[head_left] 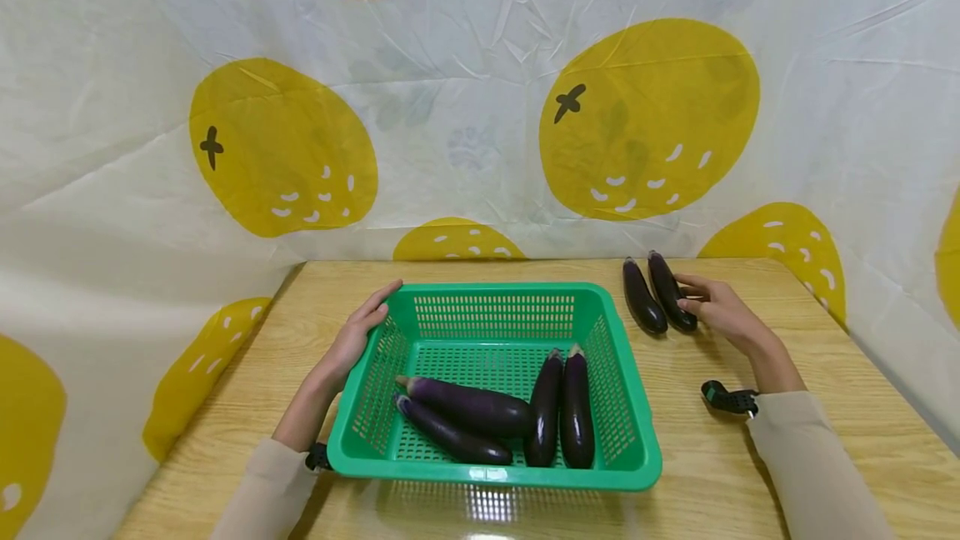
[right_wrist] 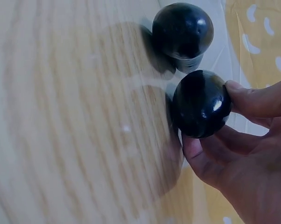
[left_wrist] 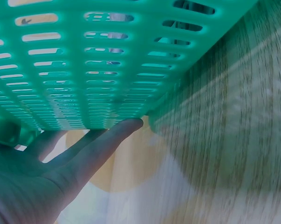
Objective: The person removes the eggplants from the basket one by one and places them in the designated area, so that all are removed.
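Two dark purple eggplants lie side by side on the table to the right of the green basket (head_left: 495, 480). My right hand (head_left: 716, 307) holds the right-hand eggplant (head_left: 670, 294) near its rounded end, thumb on one side and fingers on the other, as the right wrist view shows. Close beside it is the other eggplant (right_wrist: 183, 29). My left hand (head_left: 356, 338) rests along the basket's left side near the far corner. Its fingers (left_wrist: 103, 151) lie nearly straight against the outer wall in the left wrist view.
Inside the basket, two eggplants lie crosswise, the larger one (head_left: 472, 407) behind a slimmer one (head_left: 453, 434). Two more, one (head_left: 545, 411) and its neighbour (head_left: 577, 411), point away from me at the right. A fruit-patterned cloth (head_left: 465, 148) hangs behind the wooden table (head_left: 697, 473).
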`<state>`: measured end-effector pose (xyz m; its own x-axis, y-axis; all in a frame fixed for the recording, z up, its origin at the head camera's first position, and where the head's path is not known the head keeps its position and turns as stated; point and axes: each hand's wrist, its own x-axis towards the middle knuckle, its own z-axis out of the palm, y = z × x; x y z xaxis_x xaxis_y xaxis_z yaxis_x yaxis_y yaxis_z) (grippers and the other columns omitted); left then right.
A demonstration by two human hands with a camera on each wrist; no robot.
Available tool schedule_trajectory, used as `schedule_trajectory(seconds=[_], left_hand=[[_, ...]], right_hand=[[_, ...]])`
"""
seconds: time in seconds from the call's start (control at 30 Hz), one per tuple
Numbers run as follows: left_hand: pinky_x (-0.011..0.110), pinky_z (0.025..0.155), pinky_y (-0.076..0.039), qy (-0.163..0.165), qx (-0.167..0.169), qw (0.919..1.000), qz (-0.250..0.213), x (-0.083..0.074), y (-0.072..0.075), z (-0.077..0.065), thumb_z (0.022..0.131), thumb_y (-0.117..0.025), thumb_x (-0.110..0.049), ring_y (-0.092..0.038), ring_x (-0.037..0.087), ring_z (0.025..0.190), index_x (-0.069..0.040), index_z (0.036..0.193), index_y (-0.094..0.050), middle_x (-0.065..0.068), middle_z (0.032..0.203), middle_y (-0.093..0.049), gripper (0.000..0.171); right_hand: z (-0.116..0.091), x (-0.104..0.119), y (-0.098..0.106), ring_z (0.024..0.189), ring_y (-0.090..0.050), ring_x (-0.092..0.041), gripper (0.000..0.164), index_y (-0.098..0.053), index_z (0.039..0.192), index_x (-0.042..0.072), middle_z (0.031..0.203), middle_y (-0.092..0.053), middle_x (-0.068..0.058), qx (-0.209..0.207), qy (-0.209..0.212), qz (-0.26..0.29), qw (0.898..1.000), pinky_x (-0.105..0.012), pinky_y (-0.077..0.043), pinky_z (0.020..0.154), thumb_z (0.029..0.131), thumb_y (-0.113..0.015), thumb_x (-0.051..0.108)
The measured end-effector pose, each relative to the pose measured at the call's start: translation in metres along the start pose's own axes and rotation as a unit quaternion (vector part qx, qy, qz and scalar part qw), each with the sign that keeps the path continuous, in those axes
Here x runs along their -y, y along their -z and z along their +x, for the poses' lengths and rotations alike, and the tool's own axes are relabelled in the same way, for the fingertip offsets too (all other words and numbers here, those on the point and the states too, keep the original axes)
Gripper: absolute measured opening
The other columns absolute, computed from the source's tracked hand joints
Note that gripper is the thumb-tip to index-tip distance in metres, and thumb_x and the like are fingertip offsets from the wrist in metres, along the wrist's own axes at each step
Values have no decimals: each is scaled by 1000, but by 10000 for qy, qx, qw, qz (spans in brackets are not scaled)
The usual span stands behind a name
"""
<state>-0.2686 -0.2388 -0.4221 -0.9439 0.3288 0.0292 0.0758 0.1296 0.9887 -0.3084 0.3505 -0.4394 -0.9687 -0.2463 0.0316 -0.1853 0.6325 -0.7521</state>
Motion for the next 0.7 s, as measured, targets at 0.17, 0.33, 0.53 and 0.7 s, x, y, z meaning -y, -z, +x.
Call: schedule_trajectory(seconds=[0.17,0.33,0.53,0.7], left_hand=[[19,100,-44,-28,29,10000,-14,0,0,0,115,-26,-32,-32,36,149,-24,166,-23,9,172,-22,52],[19,99,-44,-39,14,10000,-16,0,0,0,115,-27,-32,-33,35,149,-25,166,-24,8,172,-22,52],[19,99,-45,-30,12,10000,-24,0,0,0,115,-27,-32,-34,35,148,-25,166,-24,9,172,-23,52],[20,99,-46,-28,15,10000,3,1,0,1,115,-26,-32,-35,36,148,-25,166,-24,9,171,-24,52]], right_hand=[[0,2,0,139,-40,-57,59,-24,157,-14,158,-29,-42,184,-23,-59,9998,-52,-45,106,109,-46,10],[-1,3,-1,140,-37,-58,58,-23,157,-15,159,-27,-42,190,-29,-4,9998,-64,-39,107,110,-44,10],[-2,2,-1,140,-38,-57,57,-24,158,-13,159,-28,-41,155,-41,3,9999,-60,-41,105,110,-44,12],[-1,0,-1,139,-40,-55,56,-26,157,-13,158,-30,-40,112,-22,-44,9999,-53,-44,103,111,-44,13]])
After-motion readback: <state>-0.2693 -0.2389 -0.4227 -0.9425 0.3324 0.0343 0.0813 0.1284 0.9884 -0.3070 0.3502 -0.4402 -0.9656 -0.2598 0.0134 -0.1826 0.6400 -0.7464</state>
